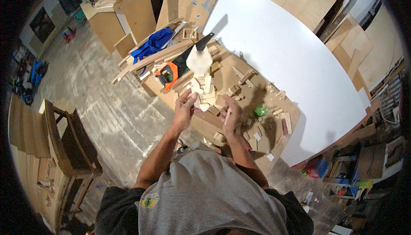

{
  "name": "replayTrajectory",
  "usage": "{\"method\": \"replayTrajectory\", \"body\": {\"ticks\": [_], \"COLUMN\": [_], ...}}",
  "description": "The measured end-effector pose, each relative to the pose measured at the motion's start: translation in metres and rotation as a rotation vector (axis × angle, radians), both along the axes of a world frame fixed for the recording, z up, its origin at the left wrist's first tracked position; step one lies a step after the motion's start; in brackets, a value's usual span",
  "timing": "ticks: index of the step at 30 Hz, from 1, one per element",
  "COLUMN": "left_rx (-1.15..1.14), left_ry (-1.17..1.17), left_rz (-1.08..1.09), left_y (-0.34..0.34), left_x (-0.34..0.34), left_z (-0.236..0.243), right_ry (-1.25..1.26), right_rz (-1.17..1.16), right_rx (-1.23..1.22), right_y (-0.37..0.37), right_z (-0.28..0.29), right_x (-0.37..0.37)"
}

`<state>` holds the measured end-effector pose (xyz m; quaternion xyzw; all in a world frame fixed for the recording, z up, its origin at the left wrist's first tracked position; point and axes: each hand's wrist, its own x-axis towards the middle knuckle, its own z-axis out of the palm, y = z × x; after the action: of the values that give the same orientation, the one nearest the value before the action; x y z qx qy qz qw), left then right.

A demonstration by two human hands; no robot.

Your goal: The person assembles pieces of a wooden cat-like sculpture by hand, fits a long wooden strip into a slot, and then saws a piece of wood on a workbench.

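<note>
My left hand (185, 106) is closed on the near end of a pale wooden figure (200, 61), built from cut pieces with a broad, pointed top part. Smaller rounded parts sit at its lower end, beside my left fingers. My right hand (231, 116) is held just right of the figure, with its fingers curled in. A small tan edge shows at those fingertips, too little to name. Beyond the figure lies a handsaw (168, 75) with an orange and black handle, its dark blade partly hidden behind the figure.
The wooden workbench (229, 74) carries several wood offcuts (284, 123), a crumpled green plastic piece (260, 109), wood strips and a blue cloth (152, 44). A large white panel (282, 63) stands along its far right side. A wooden furniture frame (64, 149) is at left.
</note>
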<state>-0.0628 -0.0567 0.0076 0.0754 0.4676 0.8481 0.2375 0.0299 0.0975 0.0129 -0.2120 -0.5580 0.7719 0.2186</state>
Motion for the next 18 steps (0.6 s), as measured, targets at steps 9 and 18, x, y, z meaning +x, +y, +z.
{"method": "replayTrajectory", "body": {"ticks": [9,18], "left_rx": [0.062,0.066], "left_ry": [-0.045,-0.003], "left_rz": [-0.048,-0.057], "left_y": [0.005,0.004], "left_x": [0.0,-0.01], "left_z": [0.018,0.003], "right_ry": [-0.175,-0.033], "right_rz": [0.03,-0.042], "right_rx": [-0.62,-0.285], "right_y": [0.023,0.025], "right_z": [0.041,0.034], "right_x": [-0.021,-0.017]}}
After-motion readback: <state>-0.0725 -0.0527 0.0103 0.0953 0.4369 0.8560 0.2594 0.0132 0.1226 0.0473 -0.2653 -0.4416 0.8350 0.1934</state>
